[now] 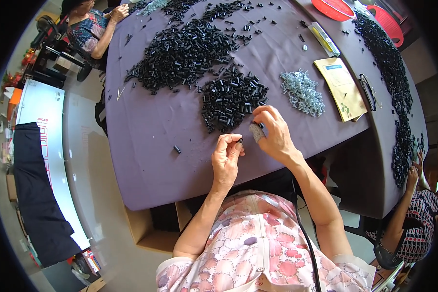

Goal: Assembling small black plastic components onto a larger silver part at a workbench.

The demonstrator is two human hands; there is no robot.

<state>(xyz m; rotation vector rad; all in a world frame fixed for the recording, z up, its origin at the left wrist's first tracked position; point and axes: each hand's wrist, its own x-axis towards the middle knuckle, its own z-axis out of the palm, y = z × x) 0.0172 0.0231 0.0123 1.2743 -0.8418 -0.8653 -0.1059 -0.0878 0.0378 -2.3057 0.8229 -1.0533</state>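
My left hand (226, 158) pinches a small black cylindrical part (240, 141) between thumb and fingertips, just above the purple tablecloth (146, 146). My right hand (272, 131) hovers beside it, fingers curled around a small grey metal piece (255, 131). Directly beyond both hands lies a heap of black cylindrical parts (231, 100). A pile of small silver metal parts (302, 92) lies to the right of that heap. One loose black part (177, 149) lies on the cloth to the left of my left hand.
A larger spread of black parts (180, 51) covers the far table. A yellow booklet (343, 87) lies at right, with red baskets (333, 9) beyond. One person (90, 29) sits at far left; another person's hand (413, 173) reaches a strip of black parts (399, 97) at right.
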